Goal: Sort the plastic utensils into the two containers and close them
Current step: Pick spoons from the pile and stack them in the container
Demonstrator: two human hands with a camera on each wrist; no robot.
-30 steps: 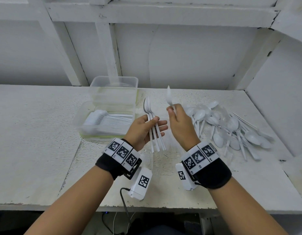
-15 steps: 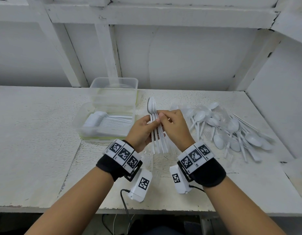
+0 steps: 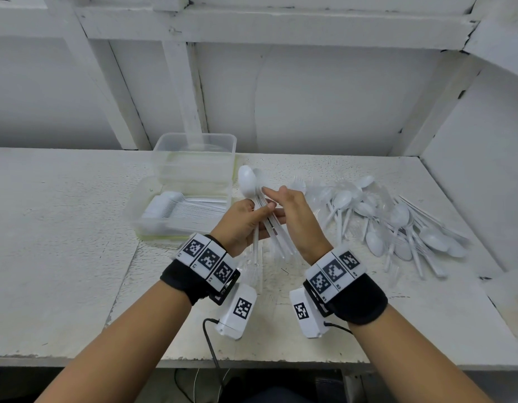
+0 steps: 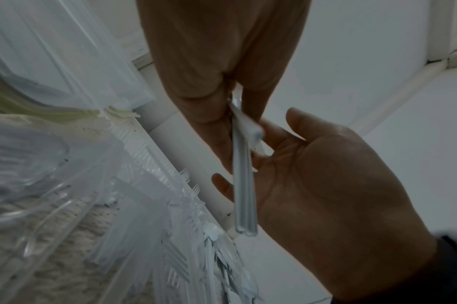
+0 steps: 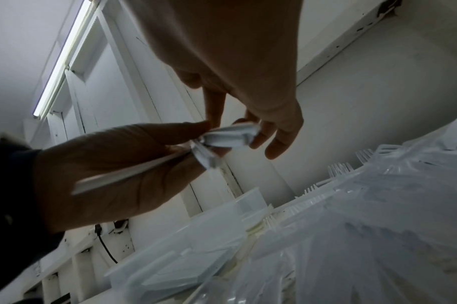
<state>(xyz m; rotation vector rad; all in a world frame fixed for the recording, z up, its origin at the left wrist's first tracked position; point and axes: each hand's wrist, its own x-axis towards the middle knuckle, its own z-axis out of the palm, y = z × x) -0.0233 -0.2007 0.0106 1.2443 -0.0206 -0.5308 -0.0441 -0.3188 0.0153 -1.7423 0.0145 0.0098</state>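
A second before, my right hand had held one spoon up alone; by now I had laid it onto the bundle in my left hand, which gripped the handles, and my right fingers lay straight against it; the bundle hung just right of the filled container; the pile remained to sort.

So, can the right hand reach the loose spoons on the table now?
Probably yes: the right hand rests only lightly on the spoon bundle, and the loose spoons lie uncovered just to its right.
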